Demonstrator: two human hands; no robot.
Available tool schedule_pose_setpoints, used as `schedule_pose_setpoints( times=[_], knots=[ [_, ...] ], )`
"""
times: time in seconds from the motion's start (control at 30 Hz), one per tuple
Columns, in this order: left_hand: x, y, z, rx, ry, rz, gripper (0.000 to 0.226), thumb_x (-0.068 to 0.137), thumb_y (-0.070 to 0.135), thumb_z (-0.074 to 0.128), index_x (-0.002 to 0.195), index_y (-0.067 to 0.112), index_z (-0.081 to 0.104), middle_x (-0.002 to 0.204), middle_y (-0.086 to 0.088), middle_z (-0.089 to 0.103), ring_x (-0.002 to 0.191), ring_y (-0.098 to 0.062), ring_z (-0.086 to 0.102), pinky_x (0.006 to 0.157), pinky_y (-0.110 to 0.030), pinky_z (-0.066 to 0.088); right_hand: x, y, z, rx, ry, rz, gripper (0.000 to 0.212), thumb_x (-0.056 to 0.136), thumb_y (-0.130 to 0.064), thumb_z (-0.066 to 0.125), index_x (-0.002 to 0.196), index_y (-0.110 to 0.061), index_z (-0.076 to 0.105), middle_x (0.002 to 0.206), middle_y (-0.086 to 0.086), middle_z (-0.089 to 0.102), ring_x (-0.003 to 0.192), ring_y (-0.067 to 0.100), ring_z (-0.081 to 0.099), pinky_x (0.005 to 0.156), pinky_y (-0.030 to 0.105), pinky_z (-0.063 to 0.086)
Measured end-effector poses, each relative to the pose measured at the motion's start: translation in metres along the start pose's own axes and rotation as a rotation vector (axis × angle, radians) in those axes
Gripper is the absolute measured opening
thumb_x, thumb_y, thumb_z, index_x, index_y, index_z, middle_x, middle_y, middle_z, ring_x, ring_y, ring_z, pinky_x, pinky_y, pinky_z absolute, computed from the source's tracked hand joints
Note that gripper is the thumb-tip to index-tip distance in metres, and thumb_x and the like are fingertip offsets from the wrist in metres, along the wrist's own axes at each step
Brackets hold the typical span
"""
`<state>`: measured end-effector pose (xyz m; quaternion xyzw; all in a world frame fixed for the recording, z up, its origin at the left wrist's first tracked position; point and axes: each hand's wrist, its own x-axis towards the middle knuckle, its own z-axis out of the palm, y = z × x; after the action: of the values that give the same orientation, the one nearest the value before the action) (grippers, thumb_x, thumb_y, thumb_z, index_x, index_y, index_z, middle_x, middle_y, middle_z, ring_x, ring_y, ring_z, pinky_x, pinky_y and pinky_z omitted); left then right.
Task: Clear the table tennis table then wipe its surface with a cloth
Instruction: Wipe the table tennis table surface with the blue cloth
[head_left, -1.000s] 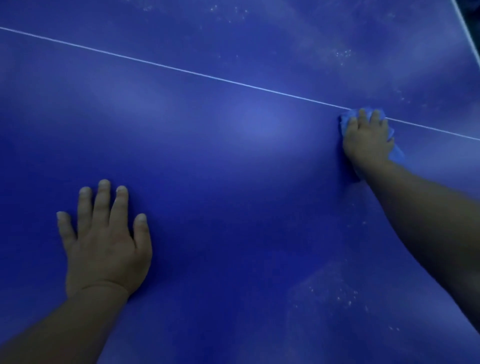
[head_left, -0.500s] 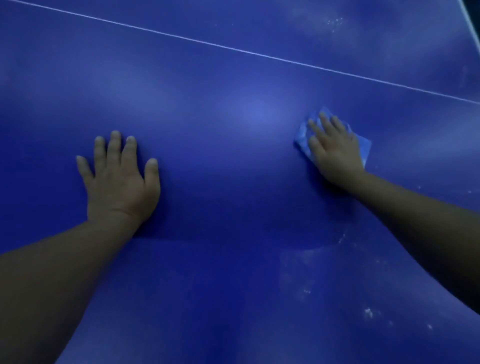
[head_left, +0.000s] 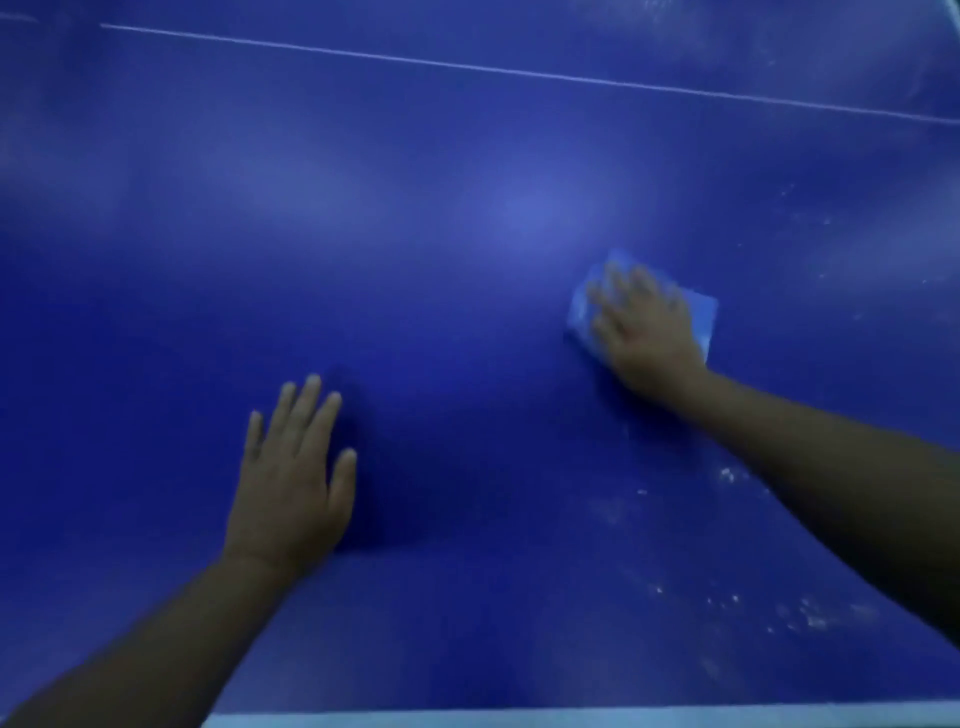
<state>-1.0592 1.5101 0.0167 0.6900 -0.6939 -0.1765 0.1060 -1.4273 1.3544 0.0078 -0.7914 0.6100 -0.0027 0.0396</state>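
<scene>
The blue table tennis table (head_left: 415, 234) fills the view. A folded light blue cloth (head_left: 704, 312) lies flat on it at centre right, and my right hand (head_left: 647, 332) presses down on it with fingers spread; the hand hides most of the cloth. My left hand (head_left: 291, 478) rests palm-down on the bare table at lower centre-left, fingers apart, holding nothing. The right hand is blurred.
A thin white centre line (head_left: 519, 73) crosses the far part of the table. The table's white near edge (head_left: 571, 717) shows at the bottom. Pale dust specks (head_left: 800, 613) lie on the surface at lower right and upper right.
My right hand has slid the cloth from the white line toward me and to the left. The view has dropped, so the near table edge now shows.
</scene>
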Motion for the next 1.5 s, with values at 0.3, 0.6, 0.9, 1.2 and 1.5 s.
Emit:
schedule_pose_setpoints(
  times=[0.3, 0.6, 0.9, 1.2, 1.5],
  knots=[
    [-0.057, 0.003, 0.027, 0.161, -0.119, 0.079, 0.07, 0.101, 0.051, 0.011, 0.151, 0.008, 0.035, 0.162, -0.009, 0.025, 0.152, -0.028, 0.012, 0.12, -0.056, 0.011, -0.133, -0.06, 0.023, -0.013, -0.114, -0.55, 0.049, 0.103, -0.045, 0.033, 0.15, -0.031, 0.041, 0.162, 0.003, 0.028, 0.149, 0.033, 0.023, 0.116, 0.061, 0.019],
    [-0.057, -0.002, 0.035, 0.191, -0.051, 0.112, 0.064, 0.094, 0.038, 0.033, 0.149, 0.006, 0.038, 0.16, -0.012, 0.028, 0.151, -0.031, 0.017, 0.12, -0.057, 0.011, 0.011, 0.023, 0.004, 0.071, 0.0, 0.369, 0.053, 0.104, -0.046, 0.026, 0.154, -0.031, 0.032, 0.165, -0.003, 0.017, 0.152, 0.024, 0.013, 0.119, 0.054, 0.012],
    [-0.058, -0.003, 0.033, 0.189, -0.131, 0.082, 0.066, 0.094, 0.041, 0.03, 0.149, 0.006, 0.039, 0.161, -0.01, 0.024, 0.152, -0.028, 0.011, 0.121, -0.053, 0.003, -0.219, -0.045, 0.026, -0.009, -0.096, -0.188, 0.056, 0.104, -0.048, 0.029, 0.156, -0.028, 0.028, 0.164, 0.006, 0.021, 0.151, 0.032, 0.018, 0.119, 0.058, 0.016],
    [-0.056, -0.001, 0.03, 0.178, -0.147, 0.082, 0.072, 0.094, 0.051, 0.012, 0.156, 0.015, 0.017, 0.165, 0.0, 0.001, 0.152, -0.019, -0.011, 0.12, -0.042, -0.016, -0.095, -0.045, 0.016, 0.125, 0.023, 0.677, 0.059, 0.102, -0.049, 0.018, 0.157, -0.029, 0.02, 0.167, -0.002, 0.008, 0.153, 0.026, 0.004, 0.12, 0.056, 0.004],
    [-0.059, -0.001, 0.03, 0.151, -0.154, 0.076, 0.074, 0.093, 0.051, 0.009, 0.158, 0.017, 0.013, 0.167, -0.002, -0.002, 0.152, -0.019, -0.014, 0.121, -0.046, -0.013, -0.273, -0.1, 0.028, -0.05, -0.187, -0.414, 0.053, 0.104, -0.047, 0.03, 0.153, -0.027, 0.034, 0.164, 0.003, 0.022, 0.152, 0.031, 0.015, 0.12, 0.058, 0.012]
  ],
)
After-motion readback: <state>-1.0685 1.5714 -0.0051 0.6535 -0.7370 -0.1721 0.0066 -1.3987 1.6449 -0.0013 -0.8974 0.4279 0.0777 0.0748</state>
